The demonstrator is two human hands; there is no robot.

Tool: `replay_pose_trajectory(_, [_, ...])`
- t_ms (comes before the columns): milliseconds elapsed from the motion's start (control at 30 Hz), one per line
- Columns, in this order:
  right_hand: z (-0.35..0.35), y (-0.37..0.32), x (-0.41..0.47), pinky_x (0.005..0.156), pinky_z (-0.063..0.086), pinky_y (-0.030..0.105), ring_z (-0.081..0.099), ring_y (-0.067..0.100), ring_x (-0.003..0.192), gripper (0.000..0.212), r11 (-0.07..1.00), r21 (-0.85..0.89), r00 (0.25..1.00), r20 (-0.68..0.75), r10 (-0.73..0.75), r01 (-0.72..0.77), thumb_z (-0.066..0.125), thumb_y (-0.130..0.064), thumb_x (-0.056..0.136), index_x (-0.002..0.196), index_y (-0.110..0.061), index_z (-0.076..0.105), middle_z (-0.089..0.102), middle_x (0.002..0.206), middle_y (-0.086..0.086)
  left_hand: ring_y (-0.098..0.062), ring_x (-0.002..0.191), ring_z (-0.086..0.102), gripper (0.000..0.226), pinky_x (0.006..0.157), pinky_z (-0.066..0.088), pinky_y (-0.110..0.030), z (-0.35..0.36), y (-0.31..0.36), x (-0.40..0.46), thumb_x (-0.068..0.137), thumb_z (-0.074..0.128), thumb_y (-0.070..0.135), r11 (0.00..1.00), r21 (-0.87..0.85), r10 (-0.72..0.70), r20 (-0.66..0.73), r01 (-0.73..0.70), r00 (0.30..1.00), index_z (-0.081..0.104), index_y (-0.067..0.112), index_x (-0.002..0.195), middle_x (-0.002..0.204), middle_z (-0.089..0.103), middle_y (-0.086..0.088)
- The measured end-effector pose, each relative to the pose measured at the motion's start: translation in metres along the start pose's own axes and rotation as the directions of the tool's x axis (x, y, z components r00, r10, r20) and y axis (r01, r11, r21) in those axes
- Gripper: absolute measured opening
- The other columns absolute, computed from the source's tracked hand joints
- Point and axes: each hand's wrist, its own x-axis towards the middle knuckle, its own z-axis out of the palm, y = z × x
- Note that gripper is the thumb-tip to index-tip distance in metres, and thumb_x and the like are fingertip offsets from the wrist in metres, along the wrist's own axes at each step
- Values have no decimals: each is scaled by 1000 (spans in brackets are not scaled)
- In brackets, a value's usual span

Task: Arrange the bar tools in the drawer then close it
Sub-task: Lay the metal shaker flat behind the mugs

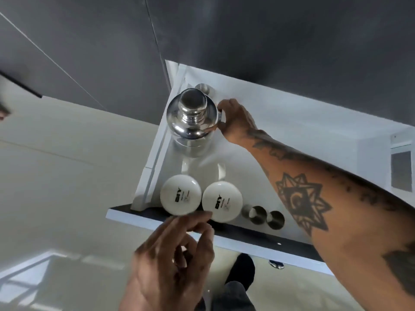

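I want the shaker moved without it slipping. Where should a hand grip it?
Around the wide body below the shoulder, coming from the right side, where the right hand already is. The shaker stands upright; its cap looks narrow and rounded, and the drawer wall crowds its left.

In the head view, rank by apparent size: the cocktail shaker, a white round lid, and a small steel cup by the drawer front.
1. cocktail shaker
2. white round lid, though it sits nearer the camera
3. small steel cup

Nothing here reads clearly to me. The two white round lids, side by side at about six o'clock from the shaker, each carry a small black printed mark, too blurred to make out.
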Motion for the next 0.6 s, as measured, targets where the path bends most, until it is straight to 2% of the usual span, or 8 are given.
replay_pose_trajectory(100, [-28, 15, -35, 72, 49, 35, 62, 37, 93, 30, 998, 45, 998, 47, 30, -33, 67, -20, 79, 103, -5, 60, 66, 105, 17, 12, 61, 54, 18, 52, 44, -6, -16, 11, 33, 82, 67, 22, 992, 94, 83, 72, -89, 994, 72, 21, 100, 81, 62, 23])
replay_pose_trajectory(133, [-40, 22, -52, 69, 46, 32, 62, 35, 89, 30, 997, 55, 997, 57, 42, -45, 68, -20, 77, 103, -6, 61, 66, 102, 16, 12, 61, 53, 20, 53, 45, -7, -18, 18, 49, 85, 66, 24, 984, 124, 116, 102, -128, 988, 71, 23, 104, 82, 61, 23])
replay_pose_trajectory(233, [-81, 39, -116, 66, 41, 26, 56, 22, 85, 32, 994, -15, 981, 163, 106, -105, 69, -21, 76, 107, -16, 63, 60, 101, 6, -1, 70, 61, 22, 57, 52, -24, -13, 48, 100, 88, 59, 28, 941, 197, 244, 164, -274, 956, 68, 25, 109, 90, 68, 14])
replay_pose_trajectory(333, [-96, 49, -168, 71, 50, 30, 59, 21, 88, 28, 998, -49, 958, 280, 57, -45, 68, -23, 80, 107, -20, 65, 55, 104, 3, -15, 102, 62, 26, 73, 44, -28, 12, 79, 147, 89, 55, 33, 827, 402, 319, 237, -392, 917, 66, 26, 112, 107, 67, 7])
replay_pose_trajectory(400, [-90, 57, -182, 74, 54, 35, 59, 20, 86, 21, 998, -57, 937, 347, 35, -16, 63, -21, 84, 104, -22, 64, 51, 105, 0, -16, 120, 52, 31, 84, 42, -30, 34, 80, 176, 90, 55, 34, 752, 559, 191, 322, -349, 927, 62, 24, 119, 126, 58, 3])
replay_pose_trajectory(467, [-83, 66, -186, 75, 52, 32, 58, 18, 84, 17, 996, -84, 921, 389, 25, 9, 60, -17, 87, 104, -21, 62, 47, 107, -2, -26, 119, 53, 34, 91, 48, -38, 50, 73, 199, 87, 58, 27, 635, 686, 50, 421, -354, 906, 62, 15, 119, 127, 58, -8])
replay_pose_trajectory(533, [-77, 76, -186, 67, 47, 26, 56, 17, 83, 18, 993, -111, 911, 413, 12, 37, 60, -13, 88, 104, -21, 60, 43, 108, -3, -32, 114, 56, 34, 91, 48, -41, 59, 69, 214, 85, 59, 17, 557, 753, -61, 458, -351, 887, 63, 9, 117, 123, 59, -15])
replay_pose_trajectory(600, [-72, 80, -184, 54, 32, 17, 51, 15, 80, 22, 991, -125, 894, 447, 11, 51, 59, -10, 88, 106, -22, 57, 42, 109, -3, -35, 111, 57, 30, 84, 47, -39, 65, 64, 223, 83, 58, 9, 506, 792, -155, 474, -342, 867, 63, 3, 113, 119, 61, -18])
